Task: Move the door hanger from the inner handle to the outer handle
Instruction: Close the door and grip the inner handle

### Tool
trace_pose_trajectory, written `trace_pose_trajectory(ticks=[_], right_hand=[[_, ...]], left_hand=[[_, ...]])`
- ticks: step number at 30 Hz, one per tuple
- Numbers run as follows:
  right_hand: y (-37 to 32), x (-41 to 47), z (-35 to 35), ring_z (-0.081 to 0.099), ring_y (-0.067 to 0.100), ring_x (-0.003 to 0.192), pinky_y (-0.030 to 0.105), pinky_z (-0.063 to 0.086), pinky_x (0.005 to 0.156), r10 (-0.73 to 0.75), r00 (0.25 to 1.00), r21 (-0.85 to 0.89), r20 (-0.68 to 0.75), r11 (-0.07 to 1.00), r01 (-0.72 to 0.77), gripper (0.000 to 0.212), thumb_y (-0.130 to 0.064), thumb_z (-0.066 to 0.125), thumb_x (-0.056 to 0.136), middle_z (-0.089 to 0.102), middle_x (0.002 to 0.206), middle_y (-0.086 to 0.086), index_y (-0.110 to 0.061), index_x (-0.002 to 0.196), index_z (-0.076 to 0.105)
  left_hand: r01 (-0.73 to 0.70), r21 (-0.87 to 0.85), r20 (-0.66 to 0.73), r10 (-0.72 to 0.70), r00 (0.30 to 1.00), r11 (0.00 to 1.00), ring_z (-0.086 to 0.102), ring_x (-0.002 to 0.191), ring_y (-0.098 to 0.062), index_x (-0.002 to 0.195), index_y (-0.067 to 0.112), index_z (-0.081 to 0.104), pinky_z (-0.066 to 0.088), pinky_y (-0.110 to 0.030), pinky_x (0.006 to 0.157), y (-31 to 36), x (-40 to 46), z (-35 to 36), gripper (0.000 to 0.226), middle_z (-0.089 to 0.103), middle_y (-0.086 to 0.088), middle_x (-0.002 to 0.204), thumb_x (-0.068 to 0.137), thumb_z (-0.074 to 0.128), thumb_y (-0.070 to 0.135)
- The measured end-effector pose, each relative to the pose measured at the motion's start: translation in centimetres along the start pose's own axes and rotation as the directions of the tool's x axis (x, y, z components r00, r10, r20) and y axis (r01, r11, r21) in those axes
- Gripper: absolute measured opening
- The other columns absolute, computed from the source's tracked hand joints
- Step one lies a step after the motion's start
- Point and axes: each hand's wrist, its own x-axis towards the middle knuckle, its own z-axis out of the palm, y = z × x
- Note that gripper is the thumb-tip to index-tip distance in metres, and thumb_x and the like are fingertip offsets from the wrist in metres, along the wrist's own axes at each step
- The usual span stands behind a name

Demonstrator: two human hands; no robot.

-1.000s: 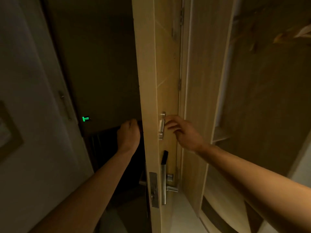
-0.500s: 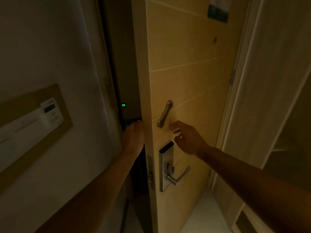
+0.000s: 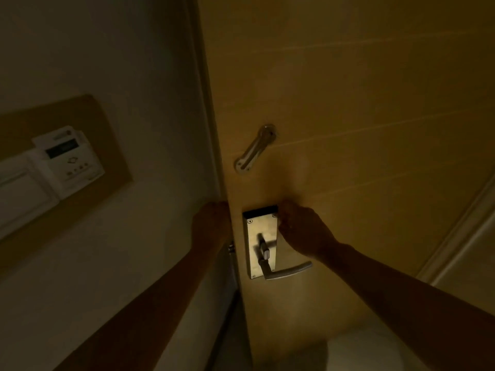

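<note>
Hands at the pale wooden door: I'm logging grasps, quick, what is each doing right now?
Left hand: curled around the pale wooden door edge, holding it.
Right hand: fingers curled beside the silver metal lock plate; cannot tell whether it holds anything.

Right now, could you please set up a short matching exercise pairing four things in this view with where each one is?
Things:
1. left hand
2. right hand
3. lever handle
4. wall control panel

Places:
A. on the wall left of the door
B. at the door's edge
C. low on the lock plate, pointing right
D. by the lock plate's upper right corner

Pairs: 1-B, 2-D, 3-C, 4-A
</note>
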Motion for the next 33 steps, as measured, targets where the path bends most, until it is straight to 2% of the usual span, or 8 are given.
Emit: trace_pose_trajectory(ticks=[3, 6, 12, 17, 22, 25, 30, 33], right_hand=[[2.9, 1.5, 2.4, 0.064, 0.011, 0.062, 0.029, 0.056, 0.059, 0.046, 0.979, -0.092, 0.201, 0.995, -0.028, 0.011, -0.022, 0.050, 0.094, 0.067, 0.080, -0.001, -0.015, 0.094, 0.059], [5.0, 3.1, 5.2, 0.065, 0.011, 0.079, 0.034, 0.058, 0.075, 0.094, 0.902, -0.061, 0.421, 0.995, -0.075, 0.014, -0.033, 0.055, 0.090, 0.068, 0.096, -0.002, -0.020, 0.092, 0.061], [6.4, 5.9, 9.0, 0.065, 0.011, 0.074, 0.033, 0.055, 0.074, 0.041, 0.853, -0.003, 0.520, 0.999, -0.046, 0.028, -0.045, 0.049, 0.094, 0.068, 0.088, -0.001, -0.021, 0.093, 0.062], [7.6, 9.3, 11.4, 0.065, 0.009, 0.068, 0.026, 0.053, 0.071, 0.056, 0.866, 0.025, 0.497, 0.997, -0.079, 0.032, -0.049, 0.052, 0.092, 0.071, 0.085, 0.001, -0.020, 0.094, 0.067], [9.2, 12.9, 13.1, 0.055, 0.003, 0.049, 0.017, 0.041, 0.054, 0.123, 0.873, 0.089, 0.473, 0.979, -0.186, 0.032, -0.053, 0.053, 0.091, 0.064, 0.067, -0.002, -0.025, 0.080, 0.064], [9.8, 14.9, 14.1, 0.050, 0.003, 0.045, 0.015, 0.038, 0.049, 0.152, 0.888, 0.153, 0.434, 0.959, -0.239, 0.033, -0.048, 0.054, 0.093, 0.062, 0.065, 0.005, -0.019, 0.081, 0.066], [10.8, 18.2, 15.2, 0.053, 0.004, 0.052, 0.017, 0.042, 0.056, 0.198, 0.890, 0.184, 0.411, 0.938, -0.294, 0.041, -0.055, 0.051, 0.091, 0.058, 0.063, 0.001, -0.022, 0.068, 0.060], [11.6, 19.9, 16.1, 0.056, 0.012, 0.062, 0.028, 0.043, 0.067, 0.218, 0.896, 0.201, 0.388, 0.928, -0.313, 0.049, -0.053, 0.048, 0.093, 0.065, 0.078, 0.016, -0.009, 0.084, 0.065]], left_hand=[[-0.005, 0.079, 0.005, 0.004, 1.000, 0.997, 0.058, 0.061, -0.012, 0.075, 0.005, 0.059, 0.050, -0.033, 0.064, -1.7, 1.5, 1.5, 0.030, 0.061, -0.002, 0.074, 0.096, 0.044, 0.019], [0.064, 0.057, -0.043, -0.061, 0.997, 0.996, 0.063, 0.070, -0.024, 0.077, -0.001, 0.060, 0.053, -0.038, 0.067, -3.9, 3.5, 3.0, 0.034, 0.067, -0.011, 0.080, 0.096, 0.044, 0.023], [0.102, 0.258, -0.020, -0.101, 0.995, 0.961, 0.051, 0.055, -0.012, 0.064, 0.007, 0.057, 0.041, -0.025, 0.056, -7.7, 7.3, 6.0, 0.033, 0.057, -0.002, 0.063, 0.092, 0.050, 0.023], [0.091, 0.241, 0.104, -0.119, 0.987, 0.966, 0.067, 0.073, -0.028, 0.077, 0.003, 0.067, 0.057, -0.040, 0.069, -9.6, 11.9, 8.2, 0.034, 0.071, -0.013, 0.080, 0.091, 0.050, 0.028], [0.020, 0.274, 0.093, -0.047, 0.995, 0.961, 0.060, 0.058, -0.018, 0.059, 0.012, 0.063, 0.040, -0.020, 0.050, -10.6, 17.0, 9.8, 0.042, 0.065, -0.003, 0.063, 0.091, 0.050, 0.037], [-0.059, 0.231, 0.085, 0.040, 0.996, 0.971, 0.052, 0.049, -0.011, 0.049, 0.019, 0.054, 0.035, -0.022, 0.048, -10.7, 19.1, 10.8, 0.045, 0.057, 0.002, 0.053, 0.092, 0.053, 0.031], [-0.040, 0.118, 0.148, 0.023, 0.989, 0.992, 0.058, 0.074, -0.004, 0.097, 0.016, 0.069, 0.037, 0.003, 0.055, -10.5, 21.0, 12.6, 0.019, 0.067, 0.008, 0.087, 0.090, 0.057, 0.028], [-0.021, 0.084, 0.152, 0.008, 0.988, 0.996, 0.057, 0.076, 0.002, 0.097, 0.026, 0.065, 0.036, 0.000, 0.054, -10.0, 22.3, 13.7, 0.017, 0.060, 0.019, 0.086, 0.087, 0.059, 0.038]])
